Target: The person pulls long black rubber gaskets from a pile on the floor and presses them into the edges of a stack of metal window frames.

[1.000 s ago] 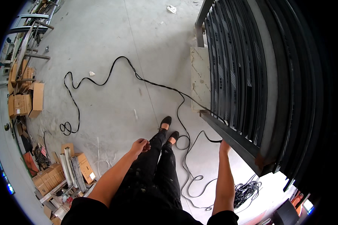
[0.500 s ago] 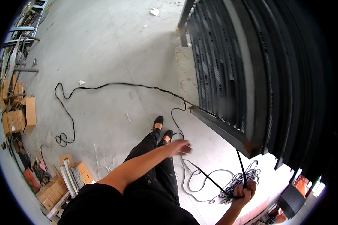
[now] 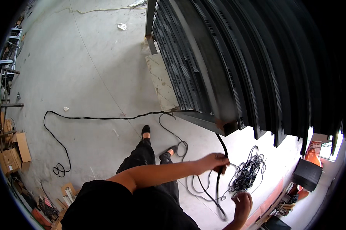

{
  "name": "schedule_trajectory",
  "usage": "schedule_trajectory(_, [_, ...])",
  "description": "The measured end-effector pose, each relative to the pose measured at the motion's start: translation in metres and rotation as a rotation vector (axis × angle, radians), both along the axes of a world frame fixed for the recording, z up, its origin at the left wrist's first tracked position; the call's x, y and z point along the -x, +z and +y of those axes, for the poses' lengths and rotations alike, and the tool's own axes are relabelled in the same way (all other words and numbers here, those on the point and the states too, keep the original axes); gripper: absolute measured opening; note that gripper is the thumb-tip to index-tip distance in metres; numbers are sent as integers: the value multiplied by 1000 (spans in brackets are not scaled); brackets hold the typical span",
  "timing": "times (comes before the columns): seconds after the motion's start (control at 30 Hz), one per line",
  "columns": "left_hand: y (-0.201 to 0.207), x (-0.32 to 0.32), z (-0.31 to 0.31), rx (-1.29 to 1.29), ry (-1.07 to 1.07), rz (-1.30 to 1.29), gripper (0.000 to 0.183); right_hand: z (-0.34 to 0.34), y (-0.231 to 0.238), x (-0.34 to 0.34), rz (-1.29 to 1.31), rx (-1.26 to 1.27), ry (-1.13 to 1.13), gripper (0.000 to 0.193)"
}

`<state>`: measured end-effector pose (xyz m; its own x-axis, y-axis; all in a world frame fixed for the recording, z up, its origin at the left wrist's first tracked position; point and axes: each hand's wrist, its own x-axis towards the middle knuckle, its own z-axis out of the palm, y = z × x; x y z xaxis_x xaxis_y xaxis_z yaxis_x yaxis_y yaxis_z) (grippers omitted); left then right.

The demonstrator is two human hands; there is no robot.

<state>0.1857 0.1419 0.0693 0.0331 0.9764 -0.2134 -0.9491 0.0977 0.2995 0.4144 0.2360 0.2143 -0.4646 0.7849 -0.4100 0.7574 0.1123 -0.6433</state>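
Observation:
A long black rubber strip (image 3: 218, 180) hangs down from the end of a rack of black strips (image 3: 234, 65). My left hand (image 3: 215, 163) reaches across my body and is closed around the strip just below the rack end. My right hand (image 3: 242, 202) is lower, near the bottom edge, with its fingers curled beside the strip's lower bend; its grip on the strip is hard to make out. More of the same strip (image 3: 104, 117) trails left across the concrete floor and ends in a small loop (image 3: 59, 168).
A tangle of black cord (image 3: 249, 172) lies on the floor right of my hands. A white slab (image 3: 163, 82) sits by the rack's foot. Cardboard boxes (image 3: 13, 155) and metal frames (image 3: 6, 73) line the left. A black ribbed box (image 3: 307, 174) stands at the right.
My left hand has swung right and closed on the hanging strip. My right hand dropped from the rack end to low on the strip. The view turned toward the rack.

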Motion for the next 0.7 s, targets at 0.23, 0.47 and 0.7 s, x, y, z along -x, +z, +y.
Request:
schedule_trajectory(0.23, [28, -73, -9, -312, -352, 688, 26, 48, -91, 143, 172, 981, 10, 54])
schedule_trajectory(0.47, [13, -110, 0, -300, -368, 582, 26, 74, -106, 175, 116, 960, 187, 26])
schedule_trajectory(0.7, [-131, -86, -43, 472, 216, 415, 31, 139, 0, 44, 271, 786, 276, 28])
